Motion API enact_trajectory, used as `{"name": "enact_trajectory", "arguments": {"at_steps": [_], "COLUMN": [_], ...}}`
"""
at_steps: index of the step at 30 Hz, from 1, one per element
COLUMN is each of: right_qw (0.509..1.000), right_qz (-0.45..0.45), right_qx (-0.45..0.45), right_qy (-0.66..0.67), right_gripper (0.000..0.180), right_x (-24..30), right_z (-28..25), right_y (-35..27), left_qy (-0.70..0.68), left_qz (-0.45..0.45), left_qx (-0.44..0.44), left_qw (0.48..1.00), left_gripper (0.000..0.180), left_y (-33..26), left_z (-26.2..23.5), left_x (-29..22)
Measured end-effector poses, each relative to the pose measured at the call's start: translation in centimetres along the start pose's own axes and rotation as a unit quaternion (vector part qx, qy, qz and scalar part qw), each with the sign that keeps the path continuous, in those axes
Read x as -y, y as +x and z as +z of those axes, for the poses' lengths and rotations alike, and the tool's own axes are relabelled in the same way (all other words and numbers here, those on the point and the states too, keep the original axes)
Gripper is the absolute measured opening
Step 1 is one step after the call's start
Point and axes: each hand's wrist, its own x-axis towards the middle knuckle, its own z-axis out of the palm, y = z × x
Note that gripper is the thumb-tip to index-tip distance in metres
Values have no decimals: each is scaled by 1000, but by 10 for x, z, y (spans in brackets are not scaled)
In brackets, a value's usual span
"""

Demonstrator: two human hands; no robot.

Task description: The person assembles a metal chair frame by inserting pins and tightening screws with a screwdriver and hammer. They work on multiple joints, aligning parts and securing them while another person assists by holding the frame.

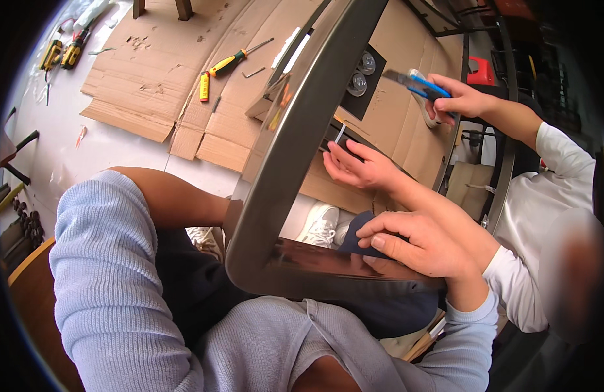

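A dark glossy frame (302,111) with a rounded corner stands tilted in front of me. My left forearm passes behind its left side, and that hand is hidden there. My right hand (416,243) lies over the frame's lower bar (328,264), fingers stretched out and touching it. Across from me, a co-worker in white sleeves grips a blue-handled tool (433,90) with a blurred grey tip. The co-worker's other hand (357,166) reaches through the frame's opening, beside a small pale rod (340,133).
Cardboard (165,72) covers the floor beyond the frame. On it lie a yellow-and-black screwdriver (229,63), a yellow-red box (204,86) and a hex key (254,72). Round clear pieces (357,83) sit on a black sheet. Two yellow power tools (73,52) lie at far left.
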Motion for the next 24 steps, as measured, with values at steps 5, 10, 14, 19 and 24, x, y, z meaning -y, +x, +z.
{"name": "enact_trajectory", "arguments": {"at_steps": [5,10,14,19,24], "right_qw": [995,996,995,989,986], "right_qz": [-44,-50,-76,-97,-99], "right_qx": [-37,-25,-14,-20,-23], "right_qy": [-76,-69,-69,-112,-129], "right_gripper": [26,26,27,26,27], "right_x": [3,1,-4,-8,-7], "right_z": [1,1,0,-1,-3], "right_y": [0,1,3,4,4], "left_qy": [-26,-76,-55,-17,-39], "left_qz": [-46,-46,-86,-116,-110], "left_qx": [-111,-132,-131,-116,-115], "left_qw": [992,987,986,986,986], "left_gripper": [30,29,29,30,30], "left_y": [14,13,6,6,13], "left_z": [-24,-34,-27,-25,-27], "left_x": [-38,-41,-34,-33,-36]}}
